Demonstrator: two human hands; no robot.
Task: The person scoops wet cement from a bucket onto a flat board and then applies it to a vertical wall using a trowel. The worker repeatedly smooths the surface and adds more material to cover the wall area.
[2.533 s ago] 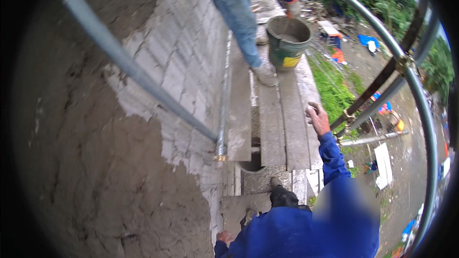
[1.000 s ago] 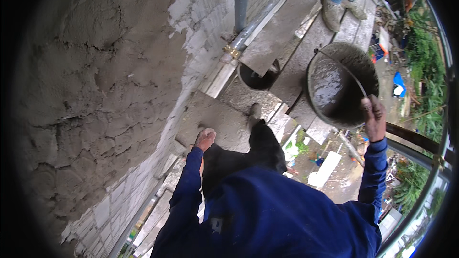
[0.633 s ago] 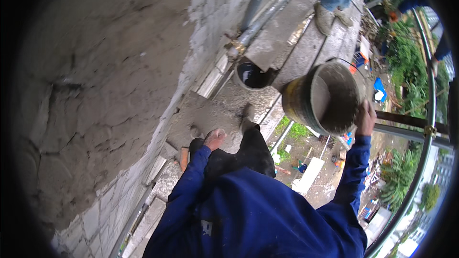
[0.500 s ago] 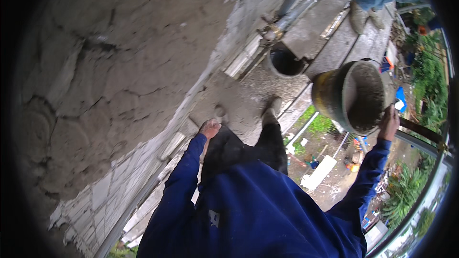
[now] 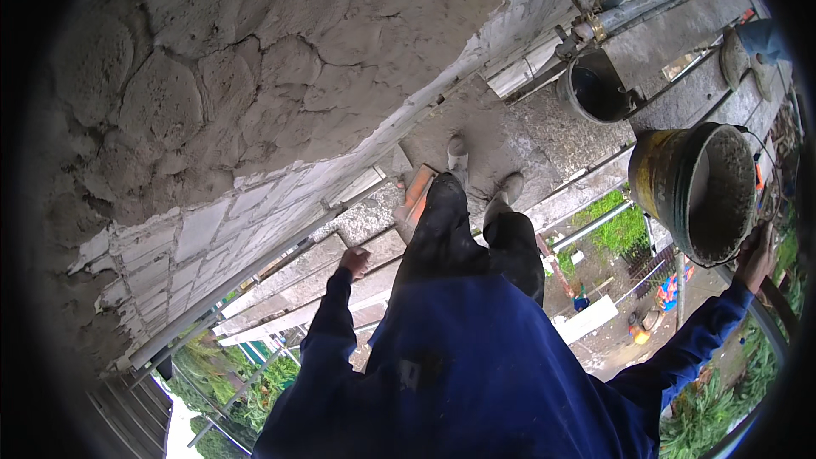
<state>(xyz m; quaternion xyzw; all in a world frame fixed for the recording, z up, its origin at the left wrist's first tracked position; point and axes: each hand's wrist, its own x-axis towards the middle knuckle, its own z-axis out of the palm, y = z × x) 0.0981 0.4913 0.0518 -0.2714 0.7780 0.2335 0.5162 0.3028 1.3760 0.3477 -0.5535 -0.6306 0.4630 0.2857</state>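
At the right a mortar-smeared bucket point(image 5: 648, 172) with yellowish and dark sides tilts its mouth toward me. A grey coating lines its inside. My right hand point(image 5: 755, 257) is closed at its near right rim, with the fingers partly hidden. Out to the left of my knee hangs my left hand point(image 5: 355, 261), its fingers loosely curled and nothing visible in them. It is apart from the wall. Rough wet-looking mortar point(image 5: 280, 76) covers the upper part of the block wall point(image 5: 200, 229) on the left.
A second dark bucket point(image 5: 597, 89) stands on the scaffold boards point(image 5: 586, 123) beyond my feet. Orange-red bricks point(image 5: 418, 189) lie beside my leg. Another person's legs point(image 5: 756, 42) are at far right. Metal poles point(image 5: 654, 8) run along the wall; ground and plants point(image 5: 616, 221) show below the deck edge.
The view has swung, so the buckets and boards sit farther right and more of the lower wall shows. My left hand has moved away from my thigh. My right hand stays by the bucket.
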